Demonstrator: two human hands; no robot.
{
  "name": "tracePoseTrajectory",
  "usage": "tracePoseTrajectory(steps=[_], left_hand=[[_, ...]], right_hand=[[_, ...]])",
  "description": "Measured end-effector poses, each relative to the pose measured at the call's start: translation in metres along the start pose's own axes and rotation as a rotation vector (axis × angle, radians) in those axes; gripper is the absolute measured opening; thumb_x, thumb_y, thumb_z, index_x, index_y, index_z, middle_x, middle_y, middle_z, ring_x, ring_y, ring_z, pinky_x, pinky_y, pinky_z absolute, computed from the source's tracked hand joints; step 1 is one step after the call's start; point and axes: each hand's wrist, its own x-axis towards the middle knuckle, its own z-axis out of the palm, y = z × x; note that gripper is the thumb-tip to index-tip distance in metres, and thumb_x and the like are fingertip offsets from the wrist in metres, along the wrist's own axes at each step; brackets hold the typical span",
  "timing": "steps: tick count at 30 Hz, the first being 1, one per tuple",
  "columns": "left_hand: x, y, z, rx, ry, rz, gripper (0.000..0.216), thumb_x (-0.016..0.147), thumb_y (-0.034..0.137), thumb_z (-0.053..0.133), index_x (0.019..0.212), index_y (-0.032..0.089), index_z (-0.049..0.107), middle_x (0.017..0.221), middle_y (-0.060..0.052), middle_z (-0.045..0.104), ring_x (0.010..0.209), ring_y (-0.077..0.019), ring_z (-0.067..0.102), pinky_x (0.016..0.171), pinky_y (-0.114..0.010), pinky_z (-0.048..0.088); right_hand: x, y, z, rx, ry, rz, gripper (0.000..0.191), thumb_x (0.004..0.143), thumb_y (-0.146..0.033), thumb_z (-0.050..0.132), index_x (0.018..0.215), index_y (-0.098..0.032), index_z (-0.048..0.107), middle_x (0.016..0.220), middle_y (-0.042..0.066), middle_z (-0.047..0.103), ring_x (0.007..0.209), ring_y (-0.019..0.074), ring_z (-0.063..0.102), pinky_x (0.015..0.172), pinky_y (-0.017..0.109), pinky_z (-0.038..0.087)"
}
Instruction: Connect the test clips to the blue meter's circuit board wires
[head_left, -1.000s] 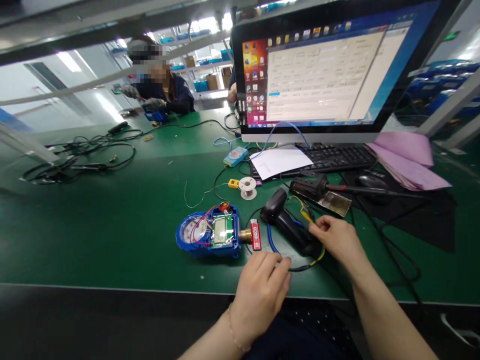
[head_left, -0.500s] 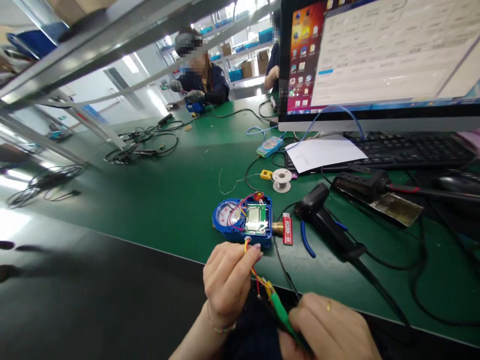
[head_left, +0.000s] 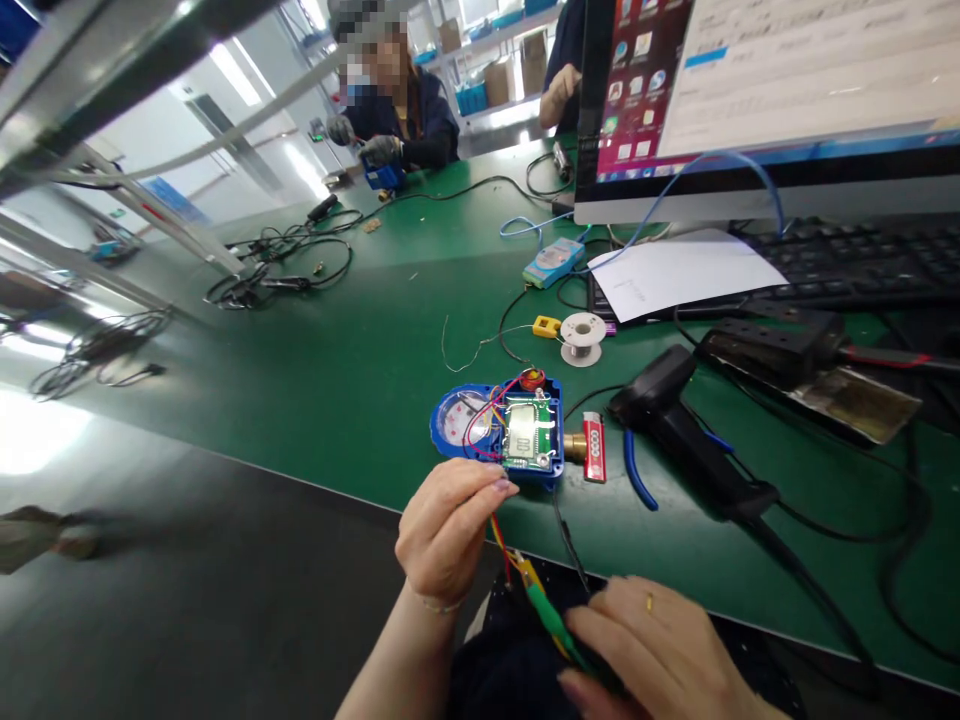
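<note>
— What sort of place is this?

— A workshop with a long green bench [head_left: 322,380] under metal racking, seen from the near edge.

— What is closest?

— The person's right hand [head_left: 652,650], low at the bench edge, fingers closed on a green alligator clip [head_left: 551,615]. Just left of it the left hand [head_left: 446,530] pinches thin red and yellow wires [head_left: 501,535] between thumb and fingertips — a narrow grip. Those wires run between the clip and the device above.

— Which device?

— An opened blue water meter [head_left: 499,430] lying flat on the bench just beyond the left hand, its green circuit board [head_left: 529,432] exposed, a brass fitting on its right side. A red lighter [head_left: 594,448] lies just beside that fitting.

— And to the right?

— A black barcode scanner [head_left: 679,420] on its side, then a black soldering iron stand [head_left: 780,350] further right.

— Farther back?

— A small solder spool [head_left: 583,338], a white sheet of paper [head_left: 682,275] over a black keyboard [head_left: 847,265], and a monitor [head_left: 765,100] showing a window. At the far end another person [head_left: 405,110] in dark clothes and gloves works on something blue — tangled black cables [head_left: 270,270] lie between.
</note>
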Motion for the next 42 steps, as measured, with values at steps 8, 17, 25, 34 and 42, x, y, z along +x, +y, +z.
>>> tracePoseTrajectory(steps=[8,17,25,34,42], left_hand=[[-0.001,-0.01,-0.003,0.049,-0.214,0.126,0.009,0.082,0.013,0.058,0.09,0.015,0.062,0.085,-0.004,0.07,0.082,-0.0152,0.066,0.073,-0.031,0.056],[0.006,-0.012,0.001,0.064,-0.222,0.144,0.007,0.078,0.011,0.063,0.084,0.015,0.062,0.082,-0.003,0.07,0.081,-0.0133,0.065,0.073,-0.028,0.054],[0.008,-0.016,-0.001,0.037,-0.244,0.135,0.005,0.079,0.012,0.063,0.083,0.014,0.062,0.08,-0.003,0.07,0.078,-0.0137,0.066,0.071,-0.029,0.055],[0.005,-0.024,0.007,-0.071,-0.195,0.099,0.005,0.08,0.011,0.061,0.084,0.015,0.062,0.08,-0.003,0.068,0.076,-0.0132,0.065,0.067,-0.028,0.054],[0.0,-0.034,0.016,-0.215,-0.151,0.081,0.013,0.07,0.006,0.069,0.081,0.008,0.061,0.082,-0.006,0.065,0.074,-0.0137,0.062,0.064,-0.029,0.052]], right_hand=[[-0.05,0.048,-0.026,0.03,-0.095,0.167,0.019,0.09,-0.027,0.046,0.103,-0.016,0.052,0.077,0.005,0.061,0.067,0.0137,0.058,0.06,0.024,0.046],[-0.077,0.07,-0.015,-0.01,-0.073,0.197,0.024,0.086,-0.027,0.053,0.106,-0.014,0.053,0.081,0.006,0.061,0.074,0.0156,0.06,0.068,0.025,0.049],[-0.073,0.07,-0.012,-0.057,-0.086,0.145,0.021,0.088,-0.028,0.05,0.101,-0.011,0.054,0.082,0.006,0.061,0.075,0.0138,0.06,0.072,0.024,0.048],[-0.073,0.07,-0.011,-0.087,-0.107,0.13,0.021,0.09,-0.028,0.048,0.101,-0.011,0.054,0.083,0.007,0.062,0.077,0.0151,0.059,0.073,0.027,0.046],[-0.076,0.073,-0.007,-0.051,-0.12,0.161,0.023,0.088,-0.028,0.051,0.103,-0.011,0.054,0.084,0.008,0.062,0.078,0.016,0.059,0.072,0.028,0.047]])
